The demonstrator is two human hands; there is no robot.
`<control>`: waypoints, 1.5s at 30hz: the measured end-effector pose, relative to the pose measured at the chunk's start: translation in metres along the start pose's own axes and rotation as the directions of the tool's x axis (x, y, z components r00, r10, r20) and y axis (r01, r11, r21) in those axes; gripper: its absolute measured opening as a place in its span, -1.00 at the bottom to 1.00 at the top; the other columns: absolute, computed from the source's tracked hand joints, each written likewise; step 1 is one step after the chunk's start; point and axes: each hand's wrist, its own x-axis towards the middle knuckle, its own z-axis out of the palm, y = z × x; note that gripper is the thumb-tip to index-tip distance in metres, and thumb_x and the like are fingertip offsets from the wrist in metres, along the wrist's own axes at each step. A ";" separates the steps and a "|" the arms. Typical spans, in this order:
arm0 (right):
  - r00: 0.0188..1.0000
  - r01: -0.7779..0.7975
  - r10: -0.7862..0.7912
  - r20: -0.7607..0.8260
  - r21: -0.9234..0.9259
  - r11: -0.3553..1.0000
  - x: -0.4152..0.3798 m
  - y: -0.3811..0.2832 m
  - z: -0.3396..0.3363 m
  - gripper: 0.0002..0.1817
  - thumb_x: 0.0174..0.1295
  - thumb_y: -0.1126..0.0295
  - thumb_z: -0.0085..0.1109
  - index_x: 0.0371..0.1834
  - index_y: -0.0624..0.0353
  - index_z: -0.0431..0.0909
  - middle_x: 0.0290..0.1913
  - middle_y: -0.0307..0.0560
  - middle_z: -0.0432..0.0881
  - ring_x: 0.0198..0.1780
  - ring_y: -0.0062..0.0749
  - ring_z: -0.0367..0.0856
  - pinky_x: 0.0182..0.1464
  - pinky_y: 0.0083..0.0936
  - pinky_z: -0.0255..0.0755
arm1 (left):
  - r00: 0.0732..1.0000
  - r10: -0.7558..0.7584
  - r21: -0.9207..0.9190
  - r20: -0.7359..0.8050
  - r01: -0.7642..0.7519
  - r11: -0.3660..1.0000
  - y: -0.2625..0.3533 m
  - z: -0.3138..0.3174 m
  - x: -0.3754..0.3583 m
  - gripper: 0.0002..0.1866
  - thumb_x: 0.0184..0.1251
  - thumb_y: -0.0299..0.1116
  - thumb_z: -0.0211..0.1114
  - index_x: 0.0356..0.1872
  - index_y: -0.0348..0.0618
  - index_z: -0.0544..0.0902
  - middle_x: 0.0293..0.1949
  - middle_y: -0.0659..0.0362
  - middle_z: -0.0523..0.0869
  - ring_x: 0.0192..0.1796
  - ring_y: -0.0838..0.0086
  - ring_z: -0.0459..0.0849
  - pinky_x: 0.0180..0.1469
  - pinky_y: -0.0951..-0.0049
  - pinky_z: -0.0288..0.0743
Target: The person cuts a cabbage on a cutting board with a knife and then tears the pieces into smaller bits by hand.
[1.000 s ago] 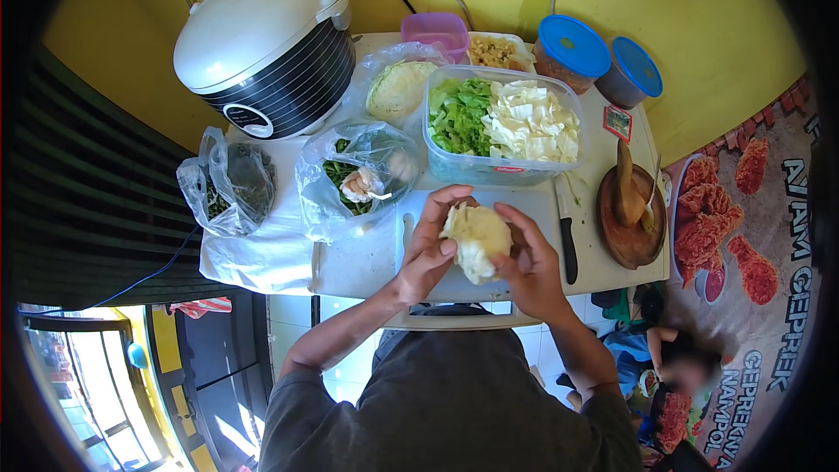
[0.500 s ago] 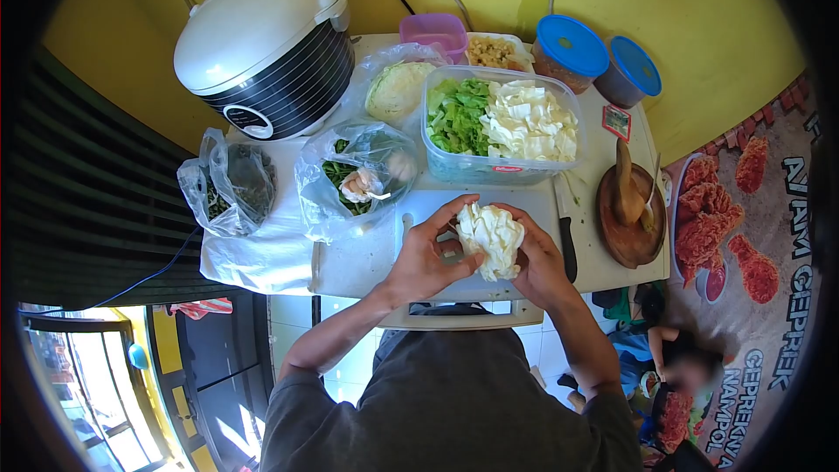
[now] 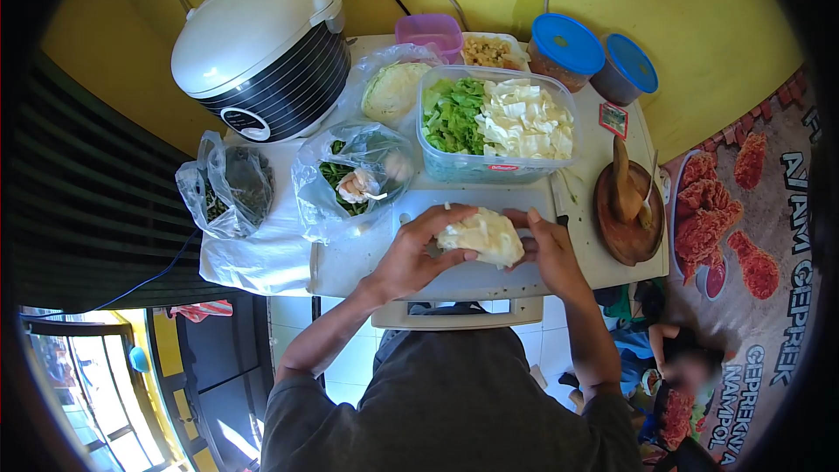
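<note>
Cabbage piece (image 3: 485, 238), gripped two-handed
Left hand (image 3: 411, 253) clasps its nine o'clock side, right hand (image 3: 556, 255) its three; plastic tub (image 3: 454, 168) at twelve

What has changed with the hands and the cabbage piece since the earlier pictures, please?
The cabbage piece has been turned between the left hand and right hand, which both still hold it. The right hand has shifted slightly outward, now hiding most of the knife's handle. The tub stayed put.
</note>
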 end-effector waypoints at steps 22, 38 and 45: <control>0.885 0.103 -0.441 -0.152 -0.858 0.503 -0.052 0.006 -0.058 -0.60 0.37 0.51 0.22 0.24 0.34 0.45 -0.22 0.24 0.66 -0.25 -0.05 0.70 -0.12 -0.21 0.54 | 0.975 0.021 0.317 -0.223 0.052 0.947 -0.008 -0.010 -0.014 -0.31 0.20 -0.41 0.58 0.36 -0.26 0.53 0.30 -0.06 0.61 0.24 0.16 0.70 0.06 0.30 0.77; 0.992 0.092 -0.121 -0.024 -0.510 0.855 -0.045 -0.003 0.030 -0.75 0.58 0.33 0.07 0.07 0.33 0.49 -0.50 0.03 0.57 -0.57 -0.30 0.59 -0.42 -0.32 0.42 | 0.985 -0.046 0.267 -0.166 0.090 0.959 -0.010 -0.002 -0.007 -0.34 0.19 -0.42 0.56 0.31 -0.27 0.48 0.21 -0.08 0.71 0.14 0.14 0.78 0.14 0.28 0.71; 0.968 0.193 -0.251 -0.012 -0.606 0.772 -0.041 -0.001 0.029 -0.75 0.58 0.31 0.09 -0.01 0.33 0.53 -0.58 -0.05 0.49 -0.62 -0.40 0.47 -0.48 -0.37 0.34 | 0.985 -0.063 0.244 -0.159 0.101 0.964 -0.012 -0.005 -0.007 -0.32 0.16 -0.42 0.59 0.30 -0.30 0.48 0.20 -0.09 0.71 0.14 0.16 0.78 0.14 0.31 0.70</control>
